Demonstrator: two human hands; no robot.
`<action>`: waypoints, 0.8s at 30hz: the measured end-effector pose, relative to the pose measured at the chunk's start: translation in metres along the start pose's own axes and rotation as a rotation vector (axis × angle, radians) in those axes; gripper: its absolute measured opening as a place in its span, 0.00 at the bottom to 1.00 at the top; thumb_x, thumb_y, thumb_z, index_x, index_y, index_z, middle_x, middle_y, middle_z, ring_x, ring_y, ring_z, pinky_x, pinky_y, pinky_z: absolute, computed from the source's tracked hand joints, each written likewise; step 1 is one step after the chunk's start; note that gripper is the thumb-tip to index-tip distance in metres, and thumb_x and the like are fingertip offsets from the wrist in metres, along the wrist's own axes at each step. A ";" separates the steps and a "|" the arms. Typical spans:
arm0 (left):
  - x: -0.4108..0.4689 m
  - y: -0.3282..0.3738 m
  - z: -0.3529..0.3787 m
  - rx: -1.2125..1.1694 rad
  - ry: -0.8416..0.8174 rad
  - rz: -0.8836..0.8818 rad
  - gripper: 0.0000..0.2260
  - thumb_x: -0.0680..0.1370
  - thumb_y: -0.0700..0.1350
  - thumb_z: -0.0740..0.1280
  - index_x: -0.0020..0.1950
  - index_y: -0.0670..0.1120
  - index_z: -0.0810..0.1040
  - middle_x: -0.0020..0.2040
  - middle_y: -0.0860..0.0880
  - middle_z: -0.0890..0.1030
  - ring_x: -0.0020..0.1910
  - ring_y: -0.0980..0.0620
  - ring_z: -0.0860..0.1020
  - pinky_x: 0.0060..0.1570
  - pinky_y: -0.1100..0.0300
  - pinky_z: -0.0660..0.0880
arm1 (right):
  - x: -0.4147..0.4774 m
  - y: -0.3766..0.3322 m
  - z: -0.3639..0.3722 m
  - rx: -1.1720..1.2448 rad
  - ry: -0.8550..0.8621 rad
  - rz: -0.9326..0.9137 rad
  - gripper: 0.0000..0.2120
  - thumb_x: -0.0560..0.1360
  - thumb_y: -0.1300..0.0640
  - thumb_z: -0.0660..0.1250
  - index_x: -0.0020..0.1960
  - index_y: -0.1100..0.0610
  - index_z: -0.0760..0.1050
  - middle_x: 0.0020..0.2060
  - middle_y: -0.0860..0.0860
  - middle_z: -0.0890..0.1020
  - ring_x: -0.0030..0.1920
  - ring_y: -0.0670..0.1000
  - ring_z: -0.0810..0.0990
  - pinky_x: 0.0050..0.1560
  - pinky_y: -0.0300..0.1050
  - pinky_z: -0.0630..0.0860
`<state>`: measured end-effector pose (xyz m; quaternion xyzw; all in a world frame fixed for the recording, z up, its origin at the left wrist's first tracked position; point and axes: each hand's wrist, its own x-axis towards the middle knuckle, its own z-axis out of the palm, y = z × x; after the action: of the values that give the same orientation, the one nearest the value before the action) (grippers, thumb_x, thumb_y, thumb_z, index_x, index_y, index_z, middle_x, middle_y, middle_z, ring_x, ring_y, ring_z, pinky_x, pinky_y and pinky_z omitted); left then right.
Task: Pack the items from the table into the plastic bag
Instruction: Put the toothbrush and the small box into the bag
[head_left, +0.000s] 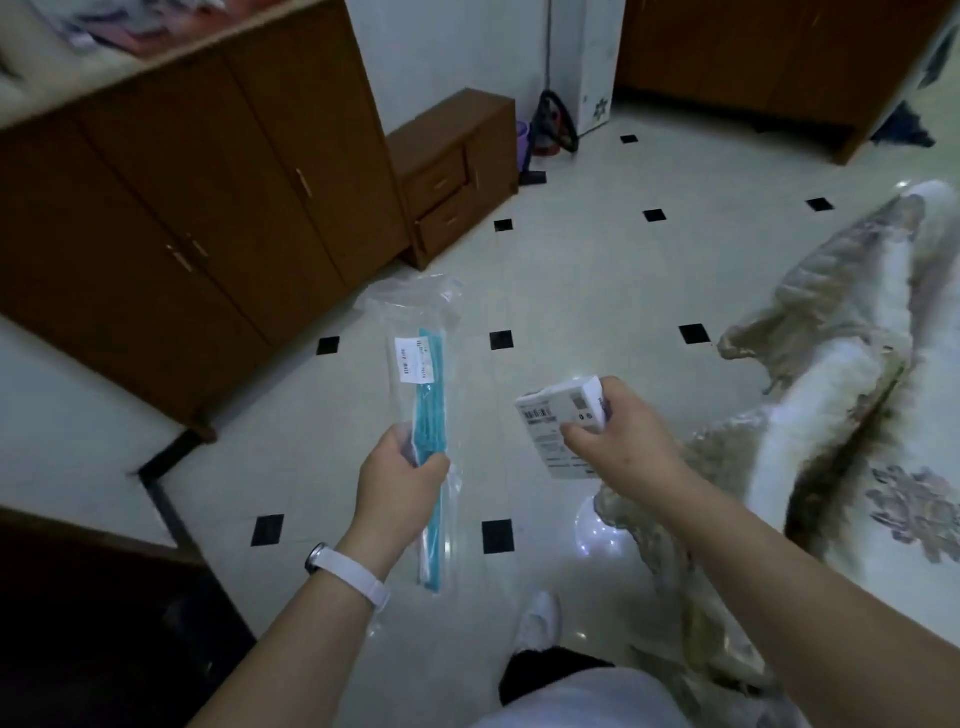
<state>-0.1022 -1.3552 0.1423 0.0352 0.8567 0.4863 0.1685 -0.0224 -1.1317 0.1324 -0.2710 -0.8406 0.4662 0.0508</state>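
Observation:
My left hand (402, 480) grips a long clear plastic bag (421, 332) around its middle; teal and white strips and a white label show through it. The bag's top end points away from me, up toward the cabinets. My right hand (618, 431) holds a small white box (558, 421) with barcode labels, about a hand's width to the right of the bag and apart from it. Both hands hover above the tiled floor. A white watch band sits on my left wrist.
Brown cabinets (171, 197) line the left, with a small drawer unit (452, 171) behind. A quilted blanket (831, 374) hangs off the bed at the right. A dark table corner (78, 597) lies at the lower left. My white shoe (540, 618) stands on the floor (597, 291).

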 end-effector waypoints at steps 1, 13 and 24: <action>0.016 0.008 -0.003 0.015 0.001 -0.003 0.10 0.78 0.41 0.67 0.48 0.58 0.73 0.47 0.50 0.80 0.46 0.50 0.81 0.40 0.59 0.78 | 0.017 -0.005 0.001 0.006 -0.008 -0.003 0.10 0.72 0.55 0.69 0.50 0.46 0.70 0.42 0.41 0.79 0.41 0.39 0.78 0.33 0.37 0.73; 0.148 0.095 0.023 -0.022 -0.056 0.123 0.12 0.79 0.42 0.68 0.53 0.58 0.71 0.50 0.58 0.78 0.48 0.57 0.78 0.38 0.64 0.75 | 0.143 -0.044 -0.044 -0.019 0.082 -0.015 0.10 0.71 0.53 0.68 0.50 0.49 0.70 0.42 0.43 0.79 0.42 0.43 0.79 0.39 0.44 0.77; 0.291 0.161 0.116 0.019 -0.283 0.202 0.12 0.77 0.40 0.68 0.44 0.58 0.73 0.46 0.53 0.80 0.47 0.50 0.81 0.48 0.51 0.80 | 0.237 -0.009 -0.095 -0.012 0.262 0.202 0.09 0.71 0.54 0.69 0.49 0.48 0.71 0.41 0.42 0.79 0.41 0.40 0.78 0.38 0.40 0.75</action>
<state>-0.3553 -1.1102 0.1493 0.1909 0.8210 0.4830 0.2373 -0.1953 -0.9446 0.1532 -0.4130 -0.7981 0.4245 0.1110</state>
